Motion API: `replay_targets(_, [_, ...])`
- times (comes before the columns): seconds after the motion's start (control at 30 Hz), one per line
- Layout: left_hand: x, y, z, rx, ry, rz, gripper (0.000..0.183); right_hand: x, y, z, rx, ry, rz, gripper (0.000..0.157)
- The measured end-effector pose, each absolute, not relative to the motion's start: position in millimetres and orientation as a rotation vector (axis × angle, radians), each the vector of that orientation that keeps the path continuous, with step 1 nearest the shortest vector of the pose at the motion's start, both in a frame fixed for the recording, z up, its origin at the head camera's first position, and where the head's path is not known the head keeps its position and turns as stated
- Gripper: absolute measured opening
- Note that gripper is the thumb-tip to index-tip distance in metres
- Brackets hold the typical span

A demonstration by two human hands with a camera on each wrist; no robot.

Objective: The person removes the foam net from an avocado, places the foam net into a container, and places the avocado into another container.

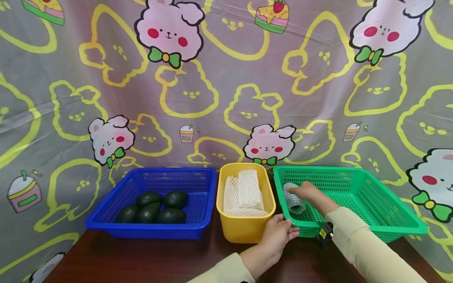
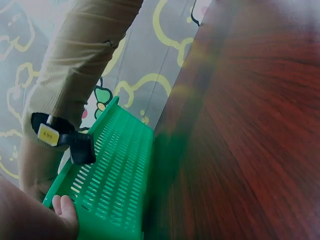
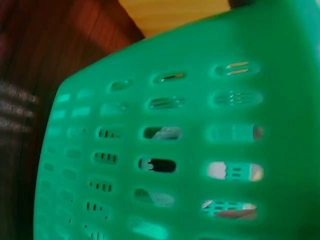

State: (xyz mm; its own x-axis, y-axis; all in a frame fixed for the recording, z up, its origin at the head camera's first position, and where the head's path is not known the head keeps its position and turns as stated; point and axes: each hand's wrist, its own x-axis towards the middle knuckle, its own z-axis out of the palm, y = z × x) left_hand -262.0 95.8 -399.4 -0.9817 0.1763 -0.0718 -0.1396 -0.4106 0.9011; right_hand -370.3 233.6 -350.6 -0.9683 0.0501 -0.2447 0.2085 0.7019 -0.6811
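Note:
My right hand (image 1: 307, 192) reaches into the left end of the green basket (image 1: 385, 229) and holds a white foam net sleeve (image 1: 296, 205). Something dark shows inside the sleeve's near end; several of the fingers are hidden. Lower down, my left hand (image 1: 274, 237) rests its relaxed fingers against the basket's near left corner. Its fingertips (image 2: 66, 207) lie on the outer wall just below the rim in the left wrist view. Slotted basket wall (image 3: 195, 117) fills most of the right wrist view, hiding the right hand except for a sliver through the slots.
A yellow bin (image 1: 244, 230) with several white foam net sleeves (image 1: 249, 188) stands left of the green basket. Farther left, a blue basket (image 1: 148, 232) holds several dark avocados (image 1: 175, 199). All stand on a dark red-brown table (image 1: 152, 259) before a patterned cloth (image 1: 219, 129).

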Motion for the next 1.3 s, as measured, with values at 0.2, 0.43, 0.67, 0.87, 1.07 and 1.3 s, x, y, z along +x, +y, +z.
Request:
replay_targets(0.2, [-260.9,101.2,-400.4,-0.017,1.592,2.528,0.02,-376.4,230.4,-357.4,0.233,2.724,-1.083,0.079])
replay_targets(0.43, [-260.8,102.3,-400.1,-0.027,1.617,2.524,0.017,-382.7,229.6,-365.0,0.227,2.747,-1.078,0.076])
replay_targets(0.67, [-261.0,102.6,-399.8,-0.031,1.61,2.533,0.016,-387.1,229.4,-369.2,0.223,2.76,-1.061,0.071])
replay_targets(0.87, [-259.8,102.4,-399.0,-0.006,1.6,2.547,0.016,-390.9,230.3,-374.3,0.213,2.791,-1.051,0.064])
replay_targets(1.07, [-259.9,102.2,-398.0,0.002,1.589,2.55,0.015,-396.2,229.9,-377.6,0.233,2.779,-1.037,0.065])
replay_targets(1.3, [-261.2,101.4,-399.0,-0.014,1.61,2.527,0.015,-418.9,240.2,-399.9,0.237,2.762,-0.996,0.072])
